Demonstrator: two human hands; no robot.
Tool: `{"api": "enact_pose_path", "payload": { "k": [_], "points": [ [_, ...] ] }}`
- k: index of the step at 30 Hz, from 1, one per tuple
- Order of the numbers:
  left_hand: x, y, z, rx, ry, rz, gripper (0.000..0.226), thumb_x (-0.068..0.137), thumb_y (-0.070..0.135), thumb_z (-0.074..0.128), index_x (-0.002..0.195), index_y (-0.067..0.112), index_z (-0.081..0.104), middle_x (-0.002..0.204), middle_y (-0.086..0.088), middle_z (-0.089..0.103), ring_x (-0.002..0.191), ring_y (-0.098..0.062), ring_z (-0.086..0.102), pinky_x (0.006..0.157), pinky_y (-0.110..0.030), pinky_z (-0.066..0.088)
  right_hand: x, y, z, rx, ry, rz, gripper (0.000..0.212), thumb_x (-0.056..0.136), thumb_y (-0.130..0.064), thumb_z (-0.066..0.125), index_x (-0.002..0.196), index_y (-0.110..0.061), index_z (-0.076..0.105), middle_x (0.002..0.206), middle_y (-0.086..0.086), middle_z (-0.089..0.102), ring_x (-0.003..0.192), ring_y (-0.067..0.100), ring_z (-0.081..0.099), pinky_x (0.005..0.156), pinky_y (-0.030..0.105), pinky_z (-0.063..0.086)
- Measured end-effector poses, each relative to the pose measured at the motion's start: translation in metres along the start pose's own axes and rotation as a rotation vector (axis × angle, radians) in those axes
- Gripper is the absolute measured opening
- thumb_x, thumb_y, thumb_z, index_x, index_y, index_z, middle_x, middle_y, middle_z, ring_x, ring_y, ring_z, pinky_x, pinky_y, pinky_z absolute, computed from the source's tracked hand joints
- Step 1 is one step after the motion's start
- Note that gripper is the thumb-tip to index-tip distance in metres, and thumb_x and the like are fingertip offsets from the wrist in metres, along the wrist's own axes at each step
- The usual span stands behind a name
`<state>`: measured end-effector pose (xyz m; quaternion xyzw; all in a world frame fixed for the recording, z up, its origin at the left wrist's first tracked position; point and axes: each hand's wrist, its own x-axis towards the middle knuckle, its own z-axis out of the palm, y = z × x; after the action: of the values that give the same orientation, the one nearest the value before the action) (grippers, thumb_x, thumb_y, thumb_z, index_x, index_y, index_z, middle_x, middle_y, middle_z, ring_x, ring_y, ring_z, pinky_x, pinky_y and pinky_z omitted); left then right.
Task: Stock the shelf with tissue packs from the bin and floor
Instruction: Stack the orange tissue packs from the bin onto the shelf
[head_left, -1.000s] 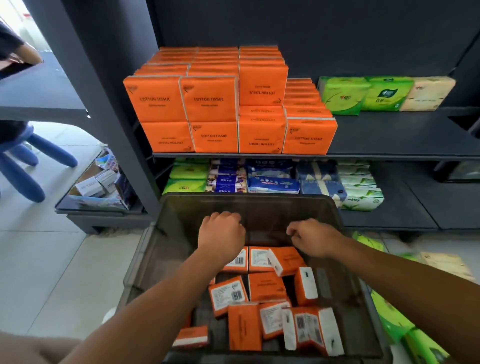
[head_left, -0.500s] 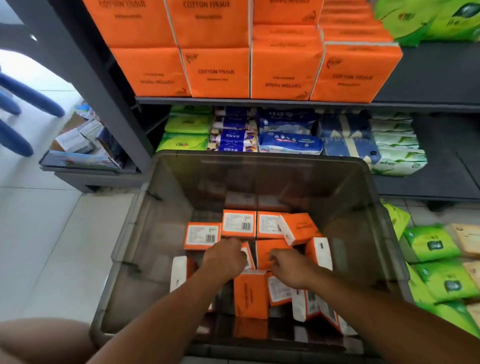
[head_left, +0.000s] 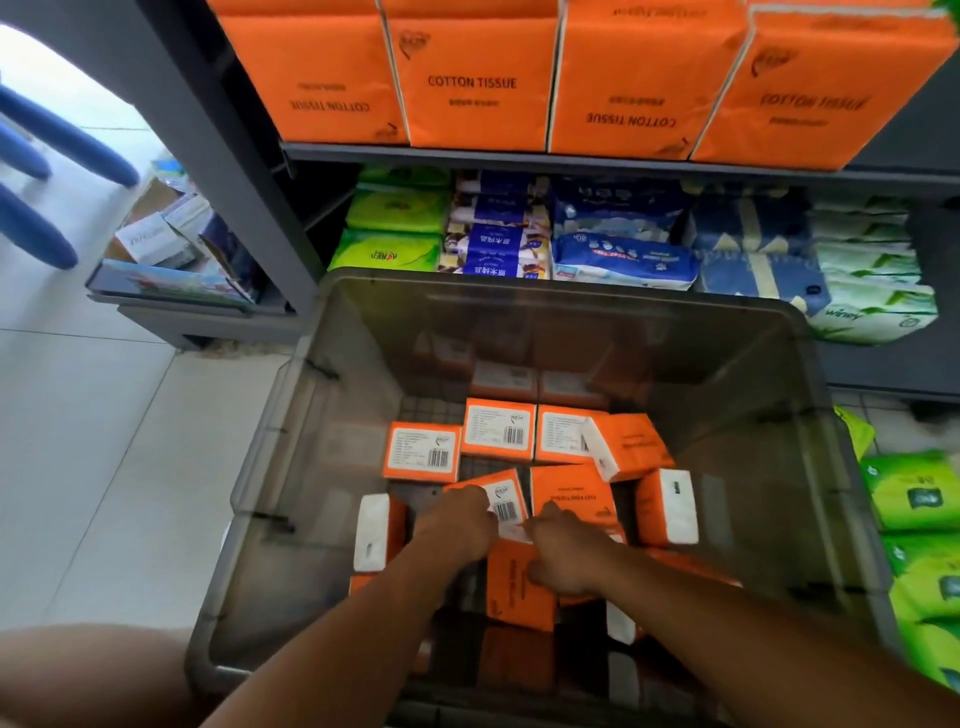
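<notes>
A translucent grey bin (head_left: 291, 415) stands on the floor in front of the shelf and holds several orange tissue packs (head_left: 423, 449). Both my hands are down inside it, close together. My left hand (head_left: 457, 525) curls its fingers over a tilted orange pack with a barcode label (head_left: 506, 501). My right hand (head_left: 566, 556) grips an orange pack standing on edge (head_left: 519, 592) just below it. The upper shelf board (head_left: 519, 156) carries a row of large orange "COTTON TISSUE" packs (head_left: 472, 78).
The lower shelf holds green (head_left: 389, 252), blue (head_left: 623, 260) and white-green packs (head_left: 872, 306). Green packs (head_left: 914, 493) lie on the floor right of the bin. A low tray of boxes (head_left: 171, 249) and blue chair legs (head_left: 31, 228) are at the left.
My hands have gone from the bin's far rim down onto the packs in its middle. The view has dropped closer to the bin, and the shelf's top rows are out of sight.
</notes>
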<state>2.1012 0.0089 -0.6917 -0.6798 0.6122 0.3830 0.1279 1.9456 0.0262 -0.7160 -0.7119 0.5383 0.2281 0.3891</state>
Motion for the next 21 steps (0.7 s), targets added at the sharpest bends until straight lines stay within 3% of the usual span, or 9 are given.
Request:
{"api": "enact_pose_path", "payload": {
  "k": [3,8,13,15,17,19,21],
  "points": [
    [-0.002,0.001,-0.001,-0.031,0.003,-0.022,0.031,0.098,0.026,0.051,0.127,0.016,0.06,0.134,-0.004,0.059,0.12,-0.02,0.058,0.096,-0.033,0.053,-0.002,-0.001,-0.002,0.01,-0.007,0.003,0.059,0.089,-0.026,0.062,0.143,-0.014,0.04,0.136,0.012,0.045,0.121,0.03,0.048,0.096,0.043,0.048],
    [-0.01,0.0,-0.008,-0.041,0.0,-0.049,0.031,0.098,0.025,0.052,0.126,0.017,0.059,0.132,-0.005,0.059,0.118,-0.021,0.058,0.097,-0.037,0.052,-0.015,-0.004,0.002,0.09,-0.044,-0.008,0.043,0.096,-0.017,0.054,0.136,-0.02,0.038,0.13,0.009,0.055,0.112,0.023,0.057,0.085,0.033,0.048],
    [-0.02,-0.002,-0.027,-0.132,0.06,-0.056,0.027,0.099,0.016,0.049,0.121,0.014,0.064,0.129,-0.007,0.061,0.113,-0.02,0.059,0.089,-0.026,0.049,-0.028,-0.009,-0.019,0.197,0.057,0.01,0.047,0.094,-0.015,0.052,0.138,-0.024,0.039,0.134,0.011,0.056,0.115,0.027,0.057,0.087,0.033,0.047],
    [-0.025,-0.002,-0.038,-0.193,0.131,-0.064,0.029,0.099,0.013,0.046,0.12,0.013,0.065,0.128,-0.008,0.063,0.114,-0.023,0.058,0.09,-0.028,0.045,-0.035,-0.011,-0.04,0.258,0.125,-0.004,0.05,0.093,-0.017,0.055,0.14,-0.024,0.041,0.136,0.007,0.056,0.118,0.025,0.056,0.086,0.029,0.043],
    [-0.028,-0.002,-0.047,-0.324,0.233,-0.094,0.03,0.1,0.015,0.045,0.123,0.01,0.063,0.131,-0.013,0.062,0.119,-0.029,0.057,0.098,-0.032,0.043,-0.044,-0.013,-0.062,0.338,0.21,-0.002,0.047,0.093,-0.018,0.059,0.138,-0.024,0.045,0.132,0.006,0.058,0.114,0.022,0.057,0.081,0.025,0.04],
    [-0.029,0.0,-0.053,-0.543,0.329,-0.114,0.033,0.1,0.016,0.046,0.128,0.005,0.059,0.132,-0.018,0.061,0.122,-0.033,0.055,0.103,-0.034,0.042,-0.051,-0.015,-0.083,0.448,0.317,0.008,0.038,0.092,-0.015,0.062,0.127,-0.024,0.052,0.113,0.005,0.066,0.094,0.019,0.06,0.07,0.027,0.043],
    [-0.036,0.006,-0.061,-0.761,0.376,-0.104,0.034,0.102,0.02,0.046,0.13,0.003,0.056,0.13,-0.019,0.061,0.122,-0.035,0.055,0.103,-0.037,0.042,-0.062,-0.018,-0.103,0.58,0.427,0.013,0.032,0.092,-0.01,0.063,0.118,-0.024,0.055,0.097,0.002,0.064,0.088,0.02,0.062,0.076,0.031,0.048]
  ]
}}
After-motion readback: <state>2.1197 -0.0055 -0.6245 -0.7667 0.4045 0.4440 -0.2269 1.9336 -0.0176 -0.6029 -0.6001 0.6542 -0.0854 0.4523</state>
